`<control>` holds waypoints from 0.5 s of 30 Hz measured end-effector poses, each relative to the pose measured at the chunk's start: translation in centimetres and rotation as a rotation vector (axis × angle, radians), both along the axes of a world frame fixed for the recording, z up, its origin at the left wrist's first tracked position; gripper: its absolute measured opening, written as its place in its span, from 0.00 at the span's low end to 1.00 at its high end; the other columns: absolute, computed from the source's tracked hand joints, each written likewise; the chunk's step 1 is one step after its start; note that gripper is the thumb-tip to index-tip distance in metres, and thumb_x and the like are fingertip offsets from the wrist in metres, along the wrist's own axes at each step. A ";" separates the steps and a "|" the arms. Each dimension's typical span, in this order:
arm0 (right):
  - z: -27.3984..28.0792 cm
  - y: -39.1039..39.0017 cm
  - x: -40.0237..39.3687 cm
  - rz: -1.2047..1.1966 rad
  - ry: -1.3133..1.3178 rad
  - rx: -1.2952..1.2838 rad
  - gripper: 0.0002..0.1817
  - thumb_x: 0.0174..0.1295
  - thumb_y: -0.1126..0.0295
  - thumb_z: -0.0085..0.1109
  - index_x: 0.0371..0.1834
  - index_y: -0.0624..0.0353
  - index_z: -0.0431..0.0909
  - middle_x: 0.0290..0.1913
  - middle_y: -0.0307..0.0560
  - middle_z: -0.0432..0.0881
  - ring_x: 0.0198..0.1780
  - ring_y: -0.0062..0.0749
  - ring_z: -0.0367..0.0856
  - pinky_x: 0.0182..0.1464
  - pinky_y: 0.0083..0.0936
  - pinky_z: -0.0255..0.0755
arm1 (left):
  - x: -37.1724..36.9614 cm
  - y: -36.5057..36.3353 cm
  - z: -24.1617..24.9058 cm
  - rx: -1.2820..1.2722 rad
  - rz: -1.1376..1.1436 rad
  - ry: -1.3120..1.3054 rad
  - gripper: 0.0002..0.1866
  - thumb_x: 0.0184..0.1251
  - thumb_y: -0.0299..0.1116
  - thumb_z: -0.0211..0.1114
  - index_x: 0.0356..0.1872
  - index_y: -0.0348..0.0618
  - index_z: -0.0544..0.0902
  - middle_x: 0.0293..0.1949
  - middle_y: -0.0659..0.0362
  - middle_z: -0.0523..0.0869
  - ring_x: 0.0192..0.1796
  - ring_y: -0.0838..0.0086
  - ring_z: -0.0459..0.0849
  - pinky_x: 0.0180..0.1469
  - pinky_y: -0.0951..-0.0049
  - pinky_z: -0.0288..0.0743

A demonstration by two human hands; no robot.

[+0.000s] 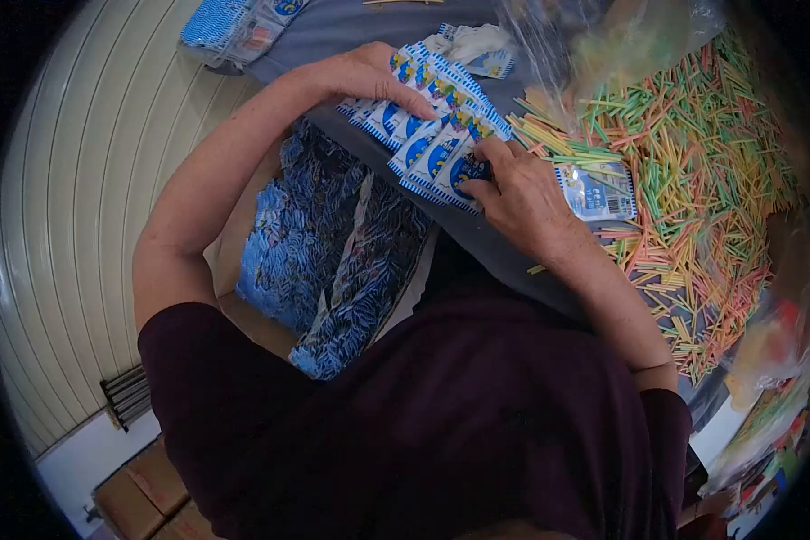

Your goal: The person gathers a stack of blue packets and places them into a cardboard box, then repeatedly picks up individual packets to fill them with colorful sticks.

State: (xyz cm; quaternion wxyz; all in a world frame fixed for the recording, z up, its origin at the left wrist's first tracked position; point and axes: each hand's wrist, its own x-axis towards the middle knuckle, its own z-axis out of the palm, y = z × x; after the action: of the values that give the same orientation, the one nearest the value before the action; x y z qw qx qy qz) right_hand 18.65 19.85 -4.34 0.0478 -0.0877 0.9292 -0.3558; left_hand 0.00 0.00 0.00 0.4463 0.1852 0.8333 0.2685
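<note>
A fanned row of small blue-and-white printed packets lies at the near edge of the grey-covered table. My left hand is closed on the far left of the row, its thumb across the packets and its other fingers hidden behind them. My right hand pinches the packet at the right end between thumb and fingers. Just right of that hand, a single packet rests flat beside the sticks. Thin pink, green and yellow sticks are heaped on the table's right side.
Clear plastic bags lie over the far part of the sticks. A bundle of blue-and-white packets sits at the far left, and more packets lie behind the row. A shaggy blue mat is below the table edge; cardboard boxes stand lower left.
</note>
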 end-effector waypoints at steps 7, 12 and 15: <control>-1.1 -0.1 -0.1 -0.006 0.131 -0.068 0.19 0.57 0.70 0.70 0.49 0.63 0.75 0.40 0.59 0.82 0.43 0.55 0.83 0.45 0.44 0.76 | 2.6 -1.5 -1.4 0.243 0.092 0.140 0.33 0.49 0.44 0.84 0.52 0.35 0.82 0.43 0.56 0.91 0.42 0.76 0.90 0.48 0.74 0.85; -1.2 -0.3 0.4 -0.025 0.173 -0.170 0.17 0.54 0.75 0.72 0.44 0.63 0.75 0.39 0.57 0.81 0.36 0.45 0.85 0.39 0.36 0.78 | 7.7 -3.2 -2.1 0.598 0.316 0.253 0.32 0.49 0.35 0.85 0.55 0.35 0.79 0.43 0.58 0.89 0.46 0.78 0.88 0.52 0.73 0.83; -1.6 -0.8 0.7 -0.087 0.064 -0.362 0.23 0.50 0.80 0.74 0.48 0.61 0.73 0.37 0.52 0.80 0.35 0.35 0.85 0.38 0.29 0.80 | 10.6 -4.3 -3.1 0.691 0.380 0.335 0.31 0.51 0.31 0.84 0.55 0.36 0.78 0.42 0.59 0.90 0.46 0.79 0.87 0.52 0.73 0.82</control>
State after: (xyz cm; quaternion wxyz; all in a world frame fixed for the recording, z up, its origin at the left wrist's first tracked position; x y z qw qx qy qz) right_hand 19.32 19.05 -5.97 -0.0138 -0.0661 0.8538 -0.5162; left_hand 10.64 -4.33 -3.06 0.1593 0.2081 0.7745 0.5757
